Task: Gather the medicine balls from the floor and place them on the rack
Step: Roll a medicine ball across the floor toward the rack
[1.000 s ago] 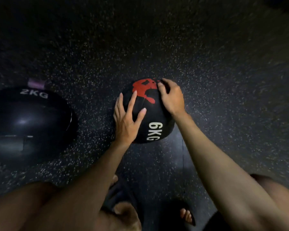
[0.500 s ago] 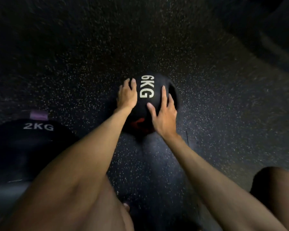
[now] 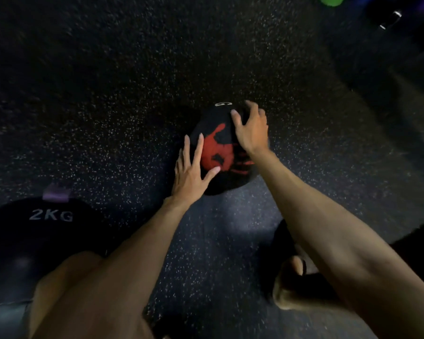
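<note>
Medicine ball [image 3: 218,152], on the floor [image 3: 108,118] between both hands. Its weight label faced up half a second ago; the red handprint now does, so it has rolled. Left hand [image 3: 190,171] presses flat, fingers straight; right hand [image 3: 251,132] curls over the top. Lifting likely follows. The 2KG ball [image 3: 34,236] waits alongside.

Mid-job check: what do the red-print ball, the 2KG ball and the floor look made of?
The red-print ball: matte black skin, likely rubber or synthetic leather; no glare, and the red handprint looks printed on. The 2KG ball: smoother, slightly glossy shell, perhaps vinyl; a dim sheen shows low on it. The floor: black rubber matting, judging by its pale flecks.
</note>
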Demonstrator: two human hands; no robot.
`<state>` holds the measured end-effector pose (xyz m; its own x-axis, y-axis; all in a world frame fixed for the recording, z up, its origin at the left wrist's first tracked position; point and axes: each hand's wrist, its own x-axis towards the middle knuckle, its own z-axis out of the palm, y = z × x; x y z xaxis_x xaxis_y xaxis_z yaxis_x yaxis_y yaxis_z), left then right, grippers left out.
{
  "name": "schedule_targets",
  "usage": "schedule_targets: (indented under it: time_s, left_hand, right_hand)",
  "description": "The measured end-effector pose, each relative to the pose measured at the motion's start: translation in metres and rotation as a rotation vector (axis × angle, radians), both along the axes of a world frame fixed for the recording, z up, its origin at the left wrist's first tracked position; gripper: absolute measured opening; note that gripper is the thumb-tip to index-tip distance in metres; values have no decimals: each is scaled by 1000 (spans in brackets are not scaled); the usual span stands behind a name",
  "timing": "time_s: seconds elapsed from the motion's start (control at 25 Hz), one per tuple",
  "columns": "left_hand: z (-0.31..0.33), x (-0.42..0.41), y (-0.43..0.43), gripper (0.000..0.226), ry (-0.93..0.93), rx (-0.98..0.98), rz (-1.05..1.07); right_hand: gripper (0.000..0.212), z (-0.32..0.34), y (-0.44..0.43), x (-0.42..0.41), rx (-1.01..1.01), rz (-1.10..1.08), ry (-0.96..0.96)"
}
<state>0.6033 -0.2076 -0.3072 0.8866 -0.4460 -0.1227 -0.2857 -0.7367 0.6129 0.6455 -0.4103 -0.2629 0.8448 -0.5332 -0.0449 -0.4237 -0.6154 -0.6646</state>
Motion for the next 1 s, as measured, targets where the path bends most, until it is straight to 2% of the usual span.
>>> schedule_targets:
  time_s: [0.12, 0.24, 0.32, 0.4, 0.48, 0.6, 0.72, 0.84, 1.0]
  left_hand:
    - [12, 55, -28, 88, 42, 75, 62]
    - [23, 112, -57, 80, 223, 61, 228]
    - [20, 132, -82, 74, 237, -11, 352]
    - [15, 133, -101, 75, 140, -108, 416]
    - [1, 124, -109, 87, 55, -177, 363]
    - [-23, 113, -119, 99, 127, -212, 259]
    - [-14, 142, -150, 94, 78, -86, 380]
    - [14, 193, -173, 89, 121, 116, 437]
    - [39, 261, -196, 87, 238, 94, 589]
  right_hand:
    - [61, -29, -1, -28, -172, 101, -173]
    - [65, -53, -6, -32, -229, 84, -203]
    - [63, -52, -23, 3, -218, 45, -191]
    - [60, -44, -43, 44, -186, 14, -176]
    - [58, -40, -67, 85, -118, 12, -129]
    - [57, -31, -107, 154, 41, -16, -33]
    - [55, -24, -138, 205, 171, -1, 24]
    - [60, -40, -135, 183, 201, 82, -96]
    - [83, -62, -121, 132, 146, 254, -111]
